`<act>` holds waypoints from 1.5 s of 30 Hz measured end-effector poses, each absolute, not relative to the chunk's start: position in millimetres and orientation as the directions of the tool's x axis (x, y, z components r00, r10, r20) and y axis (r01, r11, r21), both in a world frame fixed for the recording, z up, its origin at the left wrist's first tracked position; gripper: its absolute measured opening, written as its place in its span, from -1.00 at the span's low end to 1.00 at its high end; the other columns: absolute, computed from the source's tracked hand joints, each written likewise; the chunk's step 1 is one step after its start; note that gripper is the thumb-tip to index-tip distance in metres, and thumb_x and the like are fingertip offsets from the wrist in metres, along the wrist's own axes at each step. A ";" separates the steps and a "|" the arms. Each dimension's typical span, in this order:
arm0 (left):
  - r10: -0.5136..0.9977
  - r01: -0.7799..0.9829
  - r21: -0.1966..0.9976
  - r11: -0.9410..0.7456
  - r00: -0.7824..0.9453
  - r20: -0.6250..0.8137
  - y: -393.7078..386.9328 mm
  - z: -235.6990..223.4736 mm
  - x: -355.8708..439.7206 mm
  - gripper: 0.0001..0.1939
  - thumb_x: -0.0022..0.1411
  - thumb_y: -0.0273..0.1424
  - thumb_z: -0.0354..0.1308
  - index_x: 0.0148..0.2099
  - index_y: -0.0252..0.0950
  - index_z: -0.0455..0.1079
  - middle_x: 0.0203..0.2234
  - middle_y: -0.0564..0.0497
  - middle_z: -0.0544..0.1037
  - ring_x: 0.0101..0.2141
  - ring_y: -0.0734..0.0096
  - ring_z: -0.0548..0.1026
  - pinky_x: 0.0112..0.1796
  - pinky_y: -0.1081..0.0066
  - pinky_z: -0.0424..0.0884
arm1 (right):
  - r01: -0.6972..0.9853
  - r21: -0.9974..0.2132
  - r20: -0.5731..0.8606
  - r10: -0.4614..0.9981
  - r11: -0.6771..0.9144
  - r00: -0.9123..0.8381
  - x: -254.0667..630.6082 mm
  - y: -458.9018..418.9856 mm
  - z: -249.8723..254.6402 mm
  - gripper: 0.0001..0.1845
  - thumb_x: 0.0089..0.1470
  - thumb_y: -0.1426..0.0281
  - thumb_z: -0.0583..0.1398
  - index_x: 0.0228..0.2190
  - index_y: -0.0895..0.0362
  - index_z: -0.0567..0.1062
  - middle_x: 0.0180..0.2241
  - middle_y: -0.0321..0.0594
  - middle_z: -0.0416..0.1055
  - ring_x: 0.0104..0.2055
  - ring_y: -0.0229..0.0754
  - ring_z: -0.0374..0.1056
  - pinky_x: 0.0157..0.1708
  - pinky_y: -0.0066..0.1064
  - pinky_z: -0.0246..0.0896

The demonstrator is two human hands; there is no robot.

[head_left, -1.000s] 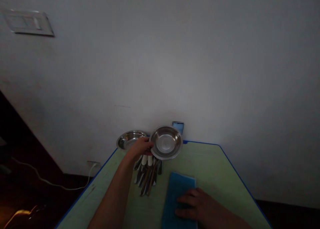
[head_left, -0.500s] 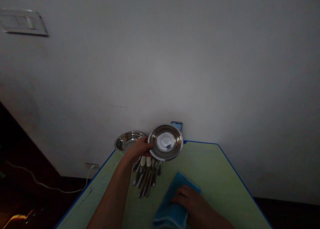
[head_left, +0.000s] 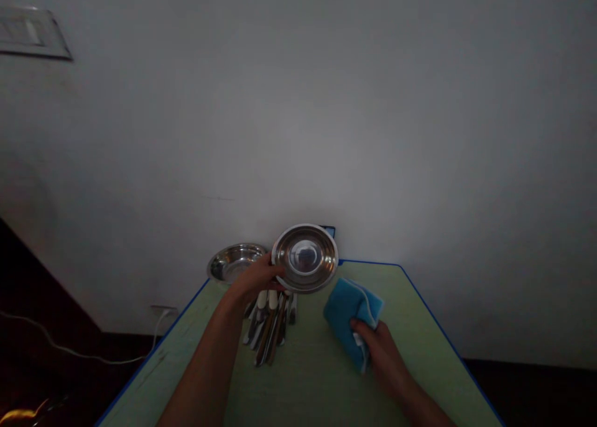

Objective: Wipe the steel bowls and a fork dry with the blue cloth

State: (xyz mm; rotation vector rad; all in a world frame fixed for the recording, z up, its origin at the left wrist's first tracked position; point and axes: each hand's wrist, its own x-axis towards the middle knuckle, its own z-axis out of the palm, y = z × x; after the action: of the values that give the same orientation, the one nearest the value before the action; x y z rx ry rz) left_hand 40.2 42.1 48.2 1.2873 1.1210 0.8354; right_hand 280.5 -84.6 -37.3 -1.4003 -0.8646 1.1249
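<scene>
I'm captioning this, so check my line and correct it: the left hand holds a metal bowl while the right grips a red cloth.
Only the colour is wrong: the head view shows a blue cloth in the right hand. The left hand does hold a metal bowl.

Head-worn view, facing wall [head_left: 298, 116], table [head_left: 312, 365] below

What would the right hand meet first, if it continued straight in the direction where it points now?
Beyond the blue cloth it grips, the right hand would probably meet the shiny metal bowl in the left hand; depth is unclear, so it might pass below.
</scene>
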 end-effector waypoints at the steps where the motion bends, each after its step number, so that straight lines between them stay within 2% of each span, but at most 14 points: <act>1: 0.944 0.108 0.985 0.136 0.287 -0.162 42.1 48.3 40.5 -0.52 -0.16 -0.45 0.25 -0.09 -0.28 0.36 -0.46 0.03 0.59 -0.43 0.27 0.57 -0.41 0.35 0.53 | -0.151 -0.978 -0.185 0.935 -0.145 0.303 280.3 -82.6 -35.9 -0.61 -0.17 0.14 0.25 -0.36 0.19 0.48 -0.48 -0.29 0.49 -0.42 -0.16 0.39 -0.37 -0.39 0.28; 5: 0.941 0.095 0.987 0.133 0.301 -0.156 40.9 50.0 42.0 -0.50 -0.15 -0.46 0.25 -0.06 -0.26 0.35 -0.45 0.04 0.59 -0.42 0.28 0.58 -0.42 0.36 0.53 | -0.377 -0.917 -0.262 0.908 -0.130 0.325 279.2 -70.8 -26.9 -0.64 -0.23 0.23 0.27 -0.36 0.19 0.46 -0.54 -0.29 0.50 -0.46 -0.13 0.43 -0.40 -0.35 0.34; 9: 0.941 0.089 0.987 0.132 0.302 -0.154 38.1 54.0 44.0 -0.47 -0.16 -0.51 0.21 -0.04 -0.27 0.33 -0.44 0.03 0.59 -0.43 0.29 0.57 -0.44 0.39 0.52 | -0.505 -0.858 -0.297 0.892 -0.092 0.342 280.2 -54.7 -13.5 -0.66 -0.25 0.31 0.29 -0.35 0.19 0.46 -0.55 -0.30 0.51 -0.47 -0.13 0.45 -0.41 -0.34 0.37; 12: 0.938 0.082 0.988 0.129 0.313 -0.149 36.6 55.5 44.4 -0.47 -0.16 -0.54 0.18 -0.04 -0.27 0.32 -0.41 0.02 0.60 -0.43 0.29 0.57 -0.44 0.38 0.53 | -0.559 -0.829 -0.287 0.877 -0.026 0.385 281.6 -43.1 -1.0 -0.73 -0.25 0.36 0.29 -0.40 0.17 0.45 -0.58 -0.35 0.49 -0.52 -0.18 0.43 -0.42 -0.36 0.38; 17: 0.927 0.064 0.990 0.123 0.349 -0.137 35.9 53.8 42.1 -0.46 -0.16 -0.56 0.17 -0.02 -0.28 0.31 -0.37 -0.01 0.60 -0.41 0.27 0.58 -0.43 0.37 0.53 | -0.609 -0.789 -0.261 0.858 0.074 0.443 282.5 -32.7 23.5 -0.71 -0.19 0.38 0.27 -0.32 0.16 0.48 -0.48 -0.31 0.54 -0.45 -0.18 0.46 -0.35 -0.36 0.41; 22: 0.925 0.062 0.991 0.121 0.354 -0.135 34.0 55.2 42.5 -0.43 -0.17 -0.56 0.20 -0.01 -0.29 0.30 -0.34 -0.03 0.60 -0.41 0.28 0.58 -0.43 0.39 0.53 | -0.621 -0.776 -0.229 0.865 0.116 0.447 281.7 -34.0 47.9 -0.57 -0.21 0.35 0.32 -0.20 0.14 0.49 -0.38 -0.26 0.56 -0.38 -0.17 0.48 -0.33 -0.34 0.40; 27: 0.916 0.088 0.989 0.115 0.375 -0.140 30.8 58.2 43.0 -0.51 -0.14 -0.54 0.21 -0.07 -0.31 0.34 -0.35 -0.01 0.60 -0.39 0.31 0.58 -0.42 0.43 0.52 | -0.545 -0.823 -0.153 0.862 0.159 0.483 282.4 -37.5 53.1 -0.70 -0.41 0.51 0.28 -0.45 0.16 0.47 -0.56 -0.35 0.50 -0.53 -0.20 0.41 -0.46 -0.39 0.36; 31: 0.903 0.108 0.987 0.118 0.401 -0.152 30.6 57.8 42.4 -0.59 -0.10 -0.53 0.20 -0.11 -0.31 0.38 -0.37 0.00 0.60 -0.40 0.32 0.57 -0.41 0.44 0.52 | -0.502 -0.844 -0.120 0.848 0.186 0.516 284.1 -38.7 47.0 -0.84 -0.41 0.50 0.21 -0.59 0.15 0.38 -0.65 -0.43 0.39 -0.64 -0.31 0.28 -0.59 -0.48 0.24; 35: 0.901 0.109 0.985 0.133 0.401 -0.166 30.4 56.3 45.8 -0.61 -0.10 -0.52 0.21 -0.13 -0.32 0.39 -0.38 -0.02 0.60 -0.41 0.30 0.58 -0.39 0.41 0.52 | -0.410 -0.878 -0.051 0.805 0.246 0.592 282.7 -40.4 39.9 -0.88 -0.29 0.39 0.21 -0.57 0.12 0.36 -0.67 -0.48 0.31 -0.65 -0.34 0.21 -0.65 -0.52 0.12; 39: 0.905 0.105 0.986 0.131 0.393 -0.162 27.5 56.0 52.2 -0.59 -0.10 -0.51 0.21 -0.11 -0.32 0.37 -0.34 -0.03 0.60 -0.39 0.28 0.58 -0.38 0.38 0.52 | -0.278 -0.927 0.021 0.776 0.251 0.631 278.2 -42.2 30.4 -0.80 -0.22 0.31 0.23 -0.48 0.14 0.40 -0.62 -0.45 0.33 -0.65 -0.34 0.17 -0.69 -0.52 0.01; 42: 0.905 0.101 0.987 0.123 0.397 -0.153 24.4 57.1 56.4 -0.55 -0.11 -0.52 0.21 -0.08 -0.32 0.36 -0.29 -0.04 0.60 -0.37 0.28 0.58 -0.39 0.39 0.51 | -0.157 -0.961 0.077 0.767 0.228 0.637 275.3 -40.2 26.2 -0.71 -0.22 0.26 0.25 -0.41 0.16 0.43 -0.59 -0.41 0.36 -0.63 -0.32 0.18 -0.65 -0.50 0.05; 45: 0.900 0.096 0.988 0.120 0.409 -0.149 22.1 59.5 59.1 -0.54 -0.13 -0.52 0.24 -0.09 -0.34 0.37 -0.26 -0.07 0.59 -0.36 0.28 0.58 -0.38 0.41 0.51 | -0.007 -0.982 0.140 0.757 0.187 0.639 271.7 -34.3 30.7 -0.71 -0.17 0.18 0.23 -0.51 0.16 0.41 -0.70 -0.43 0.26 -0.67 -0.29 0.15 -0.65 -0.46 0.06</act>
State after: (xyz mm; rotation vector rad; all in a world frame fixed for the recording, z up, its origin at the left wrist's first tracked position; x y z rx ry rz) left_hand 59.1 22.1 59.5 1.3293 0.9983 0.7603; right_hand 271.7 -34.3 30.7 -1.2835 -0.7252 0.6094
